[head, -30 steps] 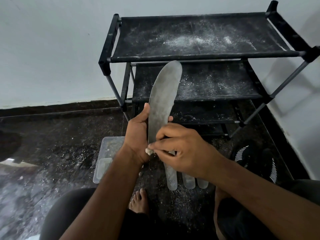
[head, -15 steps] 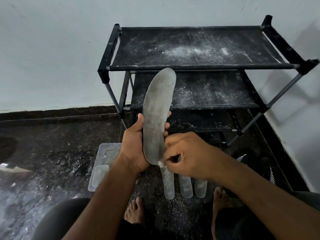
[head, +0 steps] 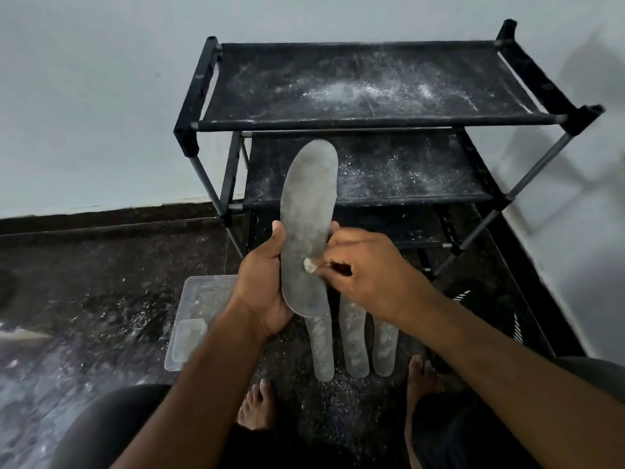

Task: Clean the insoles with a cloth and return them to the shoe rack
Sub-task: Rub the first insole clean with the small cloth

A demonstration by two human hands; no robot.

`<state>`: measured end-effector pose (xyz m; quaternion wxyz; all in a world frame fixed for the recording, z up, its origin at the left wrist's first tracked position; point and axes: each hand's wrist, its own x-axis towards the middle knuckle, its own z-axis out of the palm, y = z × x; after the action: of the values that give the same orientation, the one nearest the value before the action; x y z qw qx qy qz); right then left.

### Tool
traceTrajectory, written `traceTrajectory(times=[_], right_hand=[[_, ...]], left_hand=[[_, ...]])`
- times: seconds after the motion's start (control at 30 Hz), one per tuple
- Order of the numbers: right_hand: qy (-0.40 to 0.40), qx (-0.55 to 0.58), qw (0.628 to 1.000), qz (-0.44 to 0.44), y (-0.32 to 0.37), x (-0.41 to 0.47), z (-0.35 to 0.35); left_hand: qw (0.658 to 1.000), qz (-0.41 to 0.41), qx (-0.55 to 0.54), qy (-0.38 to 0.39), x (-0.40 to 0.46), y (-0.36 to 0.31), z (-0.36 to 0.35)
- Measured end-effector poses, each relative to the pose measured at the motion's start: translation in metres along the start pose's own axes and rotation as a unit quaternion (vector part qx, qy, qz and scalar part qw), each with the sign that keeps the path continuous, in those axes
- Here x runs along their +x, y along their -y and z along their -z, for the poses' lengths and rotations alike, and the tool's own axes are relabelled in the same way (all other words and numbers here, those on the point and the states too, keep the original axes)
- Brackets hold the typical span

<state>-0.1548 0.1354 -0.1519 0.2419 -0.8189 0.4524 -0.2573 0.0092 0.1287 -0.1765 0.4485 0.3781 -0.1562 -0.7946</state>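
Cloth (head: 308,265) moved up insole (head: 308,228), long axis upright, toe up, left hand (head: 262,286) fingers clamped around it, right hand (head: 367,272) pinching cloth

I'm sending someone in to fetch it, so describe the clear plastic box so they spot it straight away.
Find the black shoe rack against the wall. On the dark floor in front of its left leg lies the clear plastic box, left of three insoles lying side by side. It alone is see-through and rectangular.

Right hand (head: 368,272) with cloth (head: 309,265) moved from insole (head: 307,228) heel up toward mid-sole.
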Motion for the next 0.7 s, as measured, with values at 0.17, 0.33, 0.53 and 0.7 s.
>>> traceTrajectory(times=[0.17,0.33,0.53,0.7], right_hand=[[-0.049,-0.035,0.998,-0.021,-0.002,0.002,0.001],[-0.029,-0.026,0.999,-0.016,-0.001,0.002,0.003],[-0.106,-0.027,0.992,-0.065,-0.010,0.006,0.012],[-0.077,-0.026,0.996,-0.048,-0.012,0.006,0.014]], left_hand=[[1.000,-0.013,0.009,-0.021,-0.001,0.003,-0.003],[0.997,-0.023,0.060,-0.034,-0.003,0.003,-0.005],[0.997,-0.031,0.073,-0.005,-0.006,0.004,-0.011],[0.995,-0.045,0.090,0.001,-0.008,0.004,-0.011]])
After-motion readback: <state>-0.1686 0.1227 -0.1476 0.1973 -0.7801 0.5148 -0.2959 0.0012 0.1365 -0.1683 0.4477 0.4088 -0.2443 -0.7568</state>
